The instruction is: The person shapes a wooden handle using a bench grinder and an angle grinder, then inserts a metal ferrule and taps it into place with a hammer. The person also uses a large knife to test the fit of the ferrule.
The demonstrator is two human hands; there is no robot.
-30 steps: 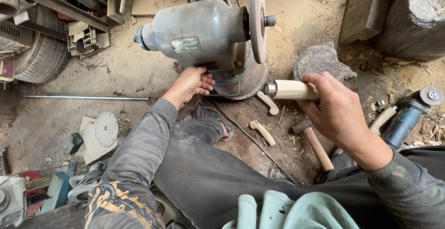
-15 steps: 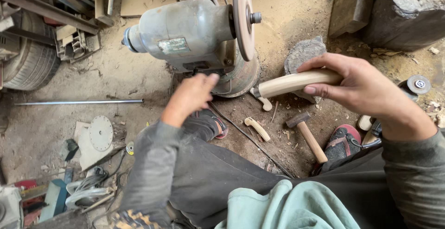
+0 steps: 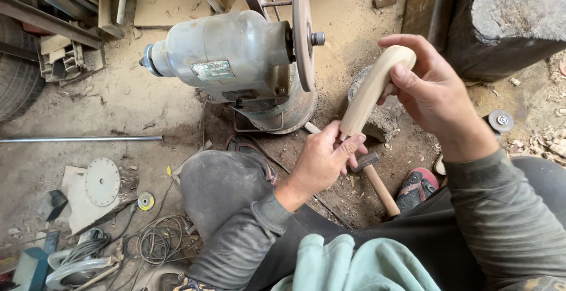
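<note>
dirt workshop floor. wooden handle runs diagonal, up-right to down-left; right hand grips top end, left hand pinches bottom, just beside grinder wheel.

Both hands grip wooden handle near grinder.

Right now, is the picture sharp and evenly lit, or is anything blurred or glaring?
Head view: soft, even daylight, no harsh glare; the wooden handle, both the left hand and right hand, and the grinder are sharp; the dark block at top right lies in shadow; straight edges bow a little near the frame's borders.
</note>
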